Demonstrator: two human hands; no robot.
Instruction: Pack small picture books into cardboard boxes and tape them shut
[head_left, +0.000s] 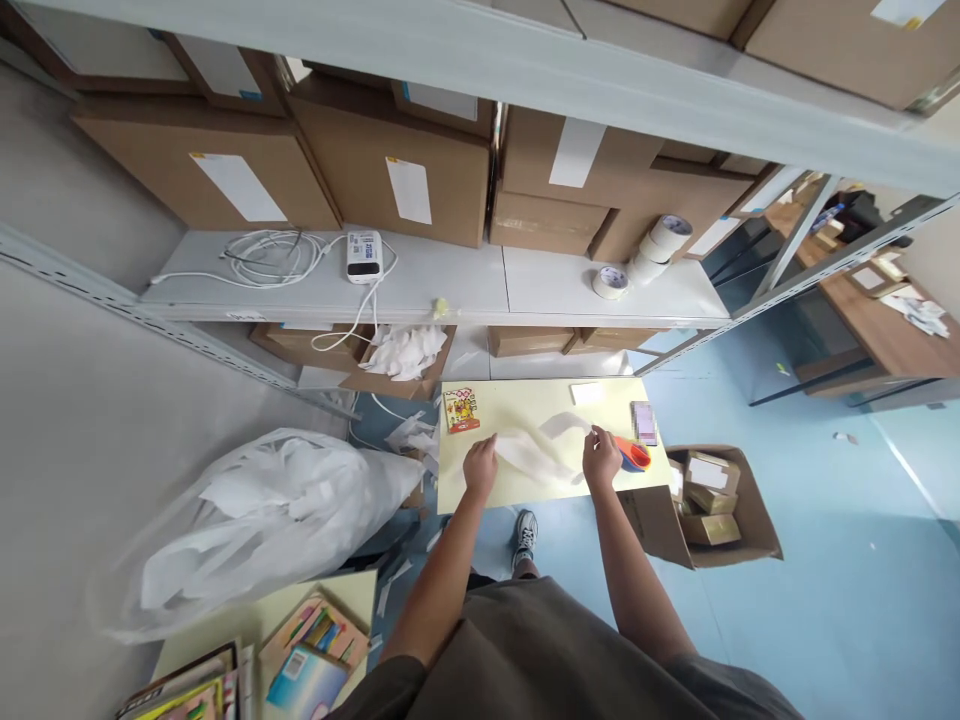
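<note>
My left hand (pixel 480 467) and my right hand (pixel 601 460) are raised above a pale yellow table (pixel 540 400), both with fingers pinched. A whitish, half-clear strip (pixel 529 457) hangs between them, curled and blurred, one end in each hand. I cannot tell whether it is paper or film. A colourful picture booklet (pixel 460 410) lies beyond my left hand. Just right of my right hand is an orange and blue object (pixel 636 456), partly hidden by it. Behind that lie a phone (pixel 643 423) and a small white slip (pixel 587 393).
Shelving with cardboard boxes (pixel 397 170), tape rolls (pixel 611 282) and a cabled white device (pixel 364 256) stands ahead. On the left are a stuffed plastic bag (pixel 277 520) and books (pixel 307 660). An open carton (pixel 754 500) of small boxes sits on the right floor.
</note>
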